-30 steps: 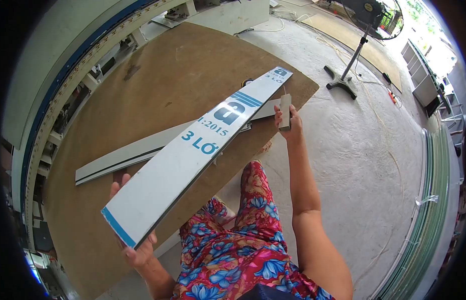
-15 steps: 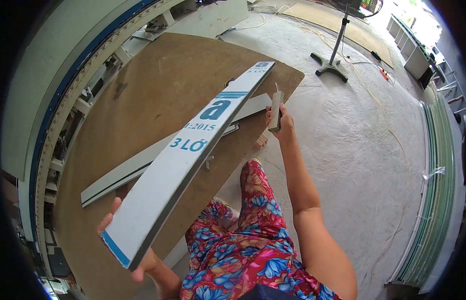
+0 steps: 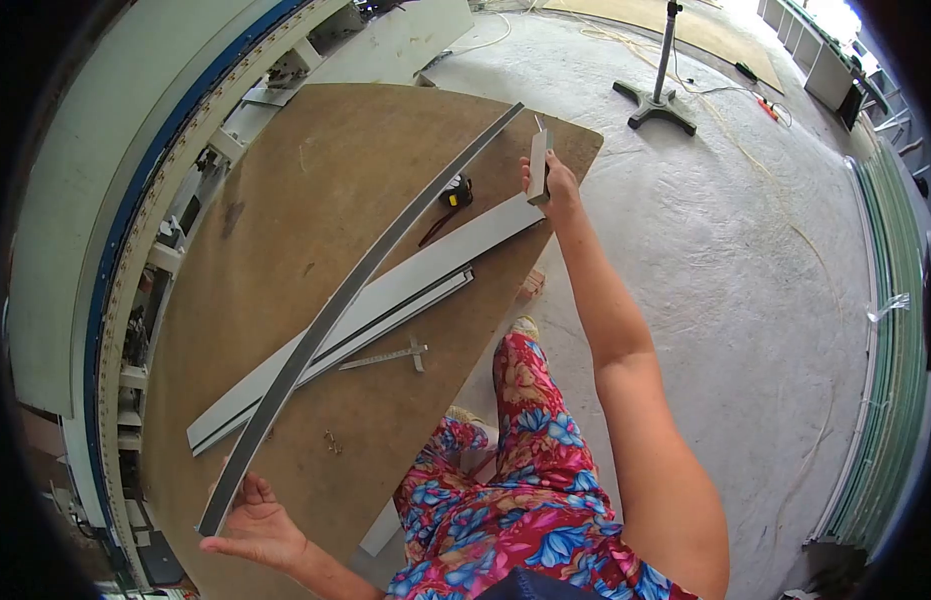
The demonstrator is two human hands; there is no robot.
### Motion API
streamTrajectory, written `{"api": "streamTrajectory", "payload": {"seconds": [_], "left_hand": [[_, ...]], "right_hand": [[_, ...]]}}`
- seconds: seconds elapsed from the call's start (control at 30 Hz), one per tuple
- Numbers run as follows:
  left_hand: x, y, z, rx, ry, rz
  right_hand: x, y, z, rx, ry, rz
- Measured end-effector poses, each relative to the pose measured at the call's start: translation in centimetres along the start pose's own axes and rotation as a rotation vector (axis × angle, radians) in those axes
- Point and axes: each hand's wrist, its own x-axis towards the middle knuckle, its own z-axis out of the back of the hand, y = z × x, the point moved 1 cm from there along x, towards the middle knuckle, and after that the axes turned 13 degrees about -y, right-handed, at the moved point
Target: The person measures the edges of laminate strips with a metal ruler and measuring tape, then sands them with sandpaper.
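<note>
Near the table's front left, my left hand [image 3: 260,525] grips the lower end of a long narrow board [image 3: 303,352]. It is turned edge-on, so its dark grey edge faces up and its printed face is hidden. My right hand [image 3: 560,190] is closed around a small beige-grey rectangular block [image 3: 538,168] with a thin metal tip at its top. Beneath the board lie white grooved strips [image 3: 425,268]. A metal caliper [image 3: 387,356] and a few small screws [image 3: 332,442] rest close to them. A yellow-black tape measure [image 3: 456,192] sits beyond the board.
The brown tabletop [image 3: 285,200] has a long machine [image 3: 115,270] along its left side. On the grey floor stand a fan base [image 3: 657,106] and, at right, a stack of greenish sheets [image 3: 875,350]. Cables run across the floor.
The board has rolled from showing its white printed face to showing its dark edge. My right hand has moved slightly up with the block. The caliper and tape measure are now in fuller view.
</note>
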Motion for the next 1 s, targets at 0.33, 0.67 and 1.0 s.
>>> {"api": "streamTrajectory", "payload": {"seconds": [0.33, 0.67, 1.0], "left_hand": [[0.0, -0.8, -0.4, 0.051, -0.124, 0.022], [0.6, -0.8, -0.9, 0.184, -0.229, -0.009], [0.6, -0.8, -0.9, 0.193, -0.221, -0.006]], "right_hand": [[5.2, -0.1, -3.5, -0.126, -0.109, 0.027], [9.1, -0.9, -3.9, -0.126, -0.089, -0.094], [5.8, -1.6, -4.9, -0.071, -0.064, -0.057]]}}
